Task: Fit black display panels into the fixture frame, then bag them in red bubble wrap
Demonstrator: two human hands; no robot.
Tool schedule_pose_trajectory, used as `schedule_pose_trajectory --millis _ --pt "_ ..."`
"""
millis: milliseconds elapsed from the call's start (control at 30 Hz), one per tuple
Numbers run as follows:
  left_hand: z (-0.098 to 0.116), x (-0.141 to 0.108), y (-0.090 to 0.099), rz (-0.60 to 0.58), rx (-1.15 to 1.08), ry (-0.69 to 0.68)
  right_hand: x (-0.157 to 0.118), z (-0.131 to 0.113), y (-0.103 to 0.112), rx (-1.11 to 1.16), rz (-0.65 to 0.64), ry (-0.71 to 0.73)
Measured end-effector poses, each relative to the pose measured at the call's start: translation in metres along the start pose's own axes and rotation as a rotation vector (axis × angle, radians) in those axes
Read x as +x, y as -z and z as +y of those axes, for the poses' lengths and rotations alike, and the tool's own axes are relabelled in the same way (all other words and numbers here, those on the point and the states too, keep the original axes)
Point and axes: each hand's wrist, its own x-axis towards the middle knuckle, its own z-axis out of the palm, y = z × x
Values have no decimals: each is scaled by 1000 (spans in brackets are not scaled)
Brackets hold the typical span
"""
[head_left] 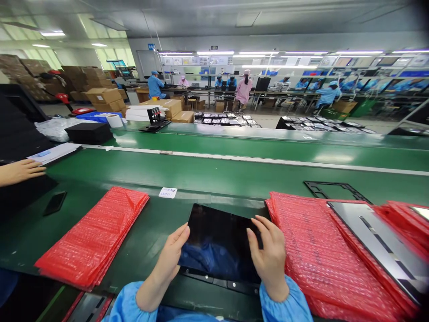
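Observation:
A glossy black display panel (219,243) is in front of me, tilted, with blue sleeves mirrored in its face. Along its near edge runs a dark strip (217,280) with small light round spots. My left hand (170,252) grips the panel's left edge, thumb at the front. At the right edge, my right hand (270,252) is closed around the panel's side with bent fingers near the upper corner. Close by on the right lies a stack of red bubble-wrap bags (308,246). A silver-backed panel (378,241) rests on that side over the red wrap.
Another stack of red bubble bags (92,237) lies left on the green bench (201,172). Beyond are a phone-like dark object (55,203), a handwritten label (168,192) and a black frame (335,190). Another person's hand (23,172) reaches in at far left near papers (55,153).

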Motion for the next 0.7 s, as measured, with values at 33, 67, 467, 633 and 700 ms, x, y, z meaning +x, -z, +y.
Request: schedule_pose_trajectory --millis 33,67,467,633,700 --pt "3 1 3 3 -47 27 -1 4 7 20 38 -78" --pt "6 3 7 17 -88 47 -2 8 14 60 57 -177" --pt "-7 25 43 153 -247 294 -16 -5 40 741 -294 -632" --pt "-7 26 43 205 -271 319 -15 -16 47 641 -314 -586" --pt "-5 27 41 224 -286 323 -17 -16 48 599 -307 -577"
